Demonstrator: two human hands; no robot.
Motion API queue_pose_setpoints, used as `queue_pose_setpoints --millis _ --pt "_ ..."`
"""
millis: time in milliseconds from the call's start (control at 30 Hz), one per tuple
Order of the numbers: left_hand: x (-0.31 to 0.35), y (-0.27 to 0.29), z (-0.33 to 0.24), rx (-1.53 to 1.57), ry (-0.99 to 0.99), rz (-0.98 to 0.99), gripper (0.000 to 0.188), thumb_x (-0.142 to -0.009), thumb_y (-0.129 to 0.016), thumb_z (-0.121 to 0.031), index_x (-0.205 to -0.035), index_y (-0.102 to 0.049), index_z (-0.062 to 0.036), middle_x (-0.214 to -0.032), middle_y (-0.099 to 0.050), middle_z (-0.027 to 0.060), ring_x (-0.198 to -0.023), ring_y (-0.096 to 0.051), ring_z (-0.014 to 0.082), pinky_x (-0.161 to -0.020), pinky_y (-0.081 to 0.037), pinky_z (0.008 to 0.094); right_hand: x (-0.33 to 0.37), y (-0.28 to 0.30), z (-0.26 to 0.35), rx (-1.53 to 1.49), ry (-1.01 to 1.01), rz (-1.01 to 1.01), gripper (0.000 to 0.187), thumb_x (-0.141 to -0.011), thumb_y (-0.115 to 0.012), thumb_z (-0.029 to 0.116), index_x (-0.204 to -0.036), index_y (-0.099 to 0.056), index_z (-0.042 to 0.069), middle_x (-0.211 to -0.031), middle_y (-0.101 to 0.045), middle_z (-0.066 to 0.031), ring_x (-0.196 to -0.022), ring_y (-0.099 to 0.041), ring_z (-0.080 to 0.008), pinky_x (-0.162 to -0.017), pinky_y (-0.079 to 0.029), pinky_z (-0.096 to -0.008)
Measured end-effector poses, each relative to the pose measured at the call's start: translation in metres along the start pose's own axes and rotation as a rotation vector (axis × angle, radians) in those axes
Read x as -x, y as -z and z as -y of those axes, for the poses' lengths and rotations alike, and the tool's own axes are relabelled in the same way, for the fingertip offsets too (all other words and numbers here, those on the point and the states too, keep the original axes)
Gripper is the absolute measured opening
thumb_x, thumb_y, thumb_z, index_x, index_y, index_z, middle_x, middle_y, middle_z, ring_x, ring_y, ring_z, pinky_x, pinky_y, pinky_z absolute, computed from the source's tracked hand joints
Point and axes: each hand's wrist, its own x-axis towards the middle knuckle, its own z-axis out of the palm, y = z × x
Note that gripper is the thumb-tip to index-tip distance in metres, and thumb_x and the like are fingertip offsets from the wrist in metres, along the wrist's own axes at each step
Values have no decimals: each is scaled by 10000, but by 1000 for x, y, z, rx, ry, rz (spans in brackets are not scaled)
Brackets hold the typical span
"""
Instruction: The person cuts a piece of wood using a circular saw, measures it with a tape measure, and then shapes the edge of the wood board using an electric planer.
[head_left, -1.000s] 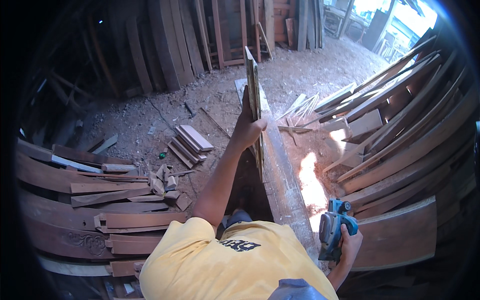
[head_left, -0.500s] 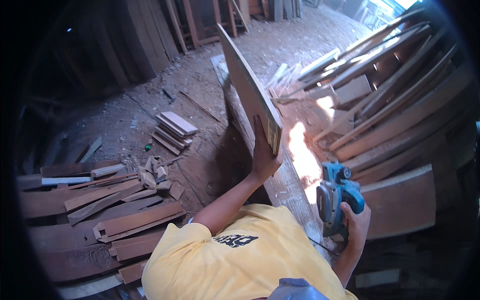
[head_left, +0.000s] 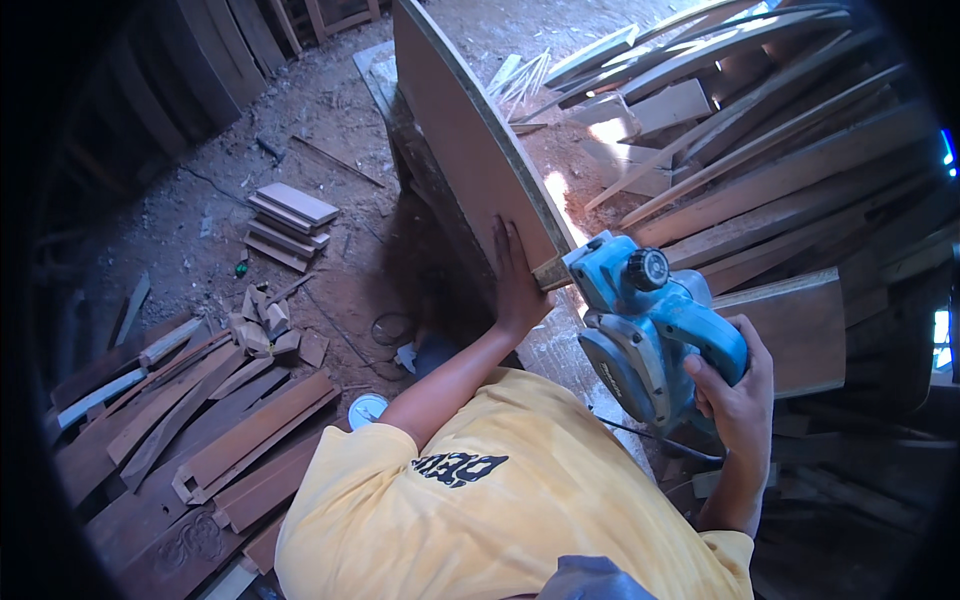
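My right hand (head_left: 735, 385) is wrapped round the rear handle of a blue electric hand planer (head_left: 650, 320), raised on the right. The planer's front end is close to the near end of a wooden panel (head_left: 470, 150); I cannot tell whether they touch. The panel stands on its long edge on a rough wooden bench (head_left: 545, 345), running away from me. My left hand (head_left: 520, 280) holds the panel's near end, fingers along its left face, thumb hidden. From the planer a dark cord (head_left: 675, 448) trails past my right forearm.
On the right lean many long planks (head_left: 790, 180) and a wide board (head_left: 800, 340). A small stack of boards (head_left: 295, 208) lies on the dusty floor at left. Wood offcuts (head_left: 265, 320) and cut timber pieces (head_left: 260, 430) are piled nearer, beside a round white lid-like thing (head_left: 368, 410).
The planer has come up and left, toward the panel's near end. My left hand still holds the panel, its fingers flatter on the face. My view has shifted to the right.
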Motion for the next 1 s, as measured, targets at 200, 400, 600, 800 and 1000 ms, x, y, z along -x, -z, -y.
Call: queue_pose_setpoints --millis 200,400,600,800,1000 --pt "5 1 6 -35 30 64 1267 -697 -827 -99 -1630 23 13 -1674 19 354 -1537 -52 572 -1254 -189 600 -33 -28 14 147 129 4 384 -842 -833 138 -1104 -566 52 -772 -590 6 -583 -516 -51 -510 -379 -236" --pt "6 2 11 -33 2 67 1255 -725 -840 -189 -1617 9 54 -1646 6 405 -1513 -53 622 -1249 -188 614 -103 -70 60 147 189 123 348 -867 -809 170 -1088 -571 44 -722 -573 12 -536 -505 -48 -469 -385 -236" --pt "-2 -2 3 -23 -27 112 1279 -708 -857 -221 -1604 7 74 -1628 -2 434 -1500 -75 642 -1217 -228 659 -208 -107 94 170 399 226 331 -897 -790 238 -1086 -620 26 -647 -573 13 -514 -545 -60 -464 -403 -230" --pt "-2 -2 5 -14 -36 79 1311 -686 -873 -231 -1610 9 61 -1636 0 422 -1505 -72 634 -1222 -230 646 -148 -77 85 262 243 235 239 -876 -748 156 -1061 -692 15 -750 -642 -17 -632 -590 -81 -583 -472 -264" --pt "1 3 6 -31 -28 56 1294 -701 -857 -216 -1625 15 32 -1645 33 410 -1526 -27 604 -1241 -195 626 -40 -34 33 310 42 136 507 -809 -724 6 -1312 -661 26 -1069 -731 -124 -1015 -668 -165 -968 -493 -325"
